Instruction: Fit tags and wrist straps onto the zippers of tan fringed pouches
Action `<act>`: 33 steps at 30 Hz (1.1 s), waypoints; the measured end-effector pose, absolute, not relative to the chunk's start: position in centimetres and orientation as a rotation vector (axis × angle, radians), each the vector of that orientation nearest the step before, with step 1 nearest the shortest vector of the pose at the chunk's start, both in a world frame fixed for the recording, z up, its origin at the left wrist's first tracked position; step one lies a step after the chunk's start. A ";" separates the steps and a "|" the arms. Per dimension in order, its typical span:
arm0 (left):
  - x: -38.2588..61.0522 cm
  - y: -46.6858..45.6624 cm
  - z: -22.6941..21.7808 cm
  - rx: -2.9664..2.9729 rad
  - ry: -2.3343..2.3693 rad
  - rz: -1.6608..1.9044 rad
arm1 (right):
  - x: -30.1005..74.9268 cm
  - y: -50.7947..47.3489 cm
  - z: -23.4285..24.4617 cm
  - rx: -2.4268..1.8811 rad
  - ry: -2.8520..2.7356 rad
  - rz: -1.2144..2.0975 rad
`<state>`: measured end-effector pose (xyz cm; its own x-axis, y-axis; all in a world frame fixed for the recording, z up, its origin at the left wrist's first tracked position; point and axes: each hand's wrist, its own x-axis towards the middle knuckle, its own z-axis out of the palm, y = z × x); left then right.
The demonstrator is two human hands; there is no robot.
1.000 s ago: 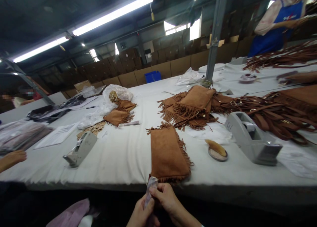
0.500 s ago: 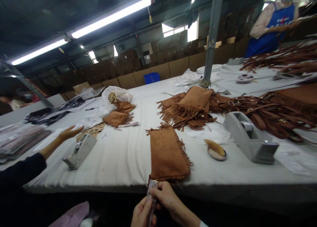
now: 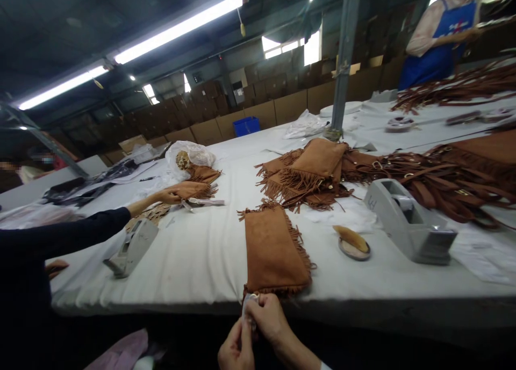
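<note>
Clearly the fingers of both hands are closed: the left hand (image 3: 237, 346) grips a thin plastic wrap (image 3: 249, 300) from below, and the right hand (image 3: 272, 319) pinches it higher up, thumb against finger. The brown fringed bag (image 3: 276, 251) lies flat on the white table (image 3: 201, 257), its lower corner by the edge, just beyond the fingertips. If the hands pull hard, the wrap could tear or slip, and a tug at that corner might drag the bag off the edge; loose fringe could also get caught in the wrap. As for containers, the round dish (image 3: 351, 250) to the right has a yellowish piece (image 3: 350, 238) leaning in it, and the big tape dispenser (image 3: 423, 241) beside it carries a roll (image 3: 403, 202). A clear plastic bag (image 3: 205, 154) farther back holds something mottled (image 3: 183, 160); what the blue bin (image 3: 246, 127) contains, I cannot tell.
</note>
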<state>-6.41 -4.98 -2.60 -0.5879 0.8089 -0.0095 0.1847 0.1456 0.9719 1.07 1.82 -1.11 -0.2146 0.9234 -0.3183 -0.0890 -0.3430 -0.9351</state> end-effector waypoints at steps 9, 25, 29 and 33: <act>-7.0 -5.2 -1.6 0.944 1.875 1.420 | 2.4 2.7 0.0 -1.271 -1.071 1.768; -7.4 -4.7 -2.5 0.885 1.830 1.429 | 2.4 2.0 0.5 -1.244 -1.143 1.863; -7.2 -5.0 -1.9 1.061 1.963 1.354 | 2.7 2.0 0.8 -1.251 -1.150 1.862; -7.2 -5.2 -1.0 1.232 1.913 1.305 | 3.1 2.2 1.1 -1.229 -1.152 1.895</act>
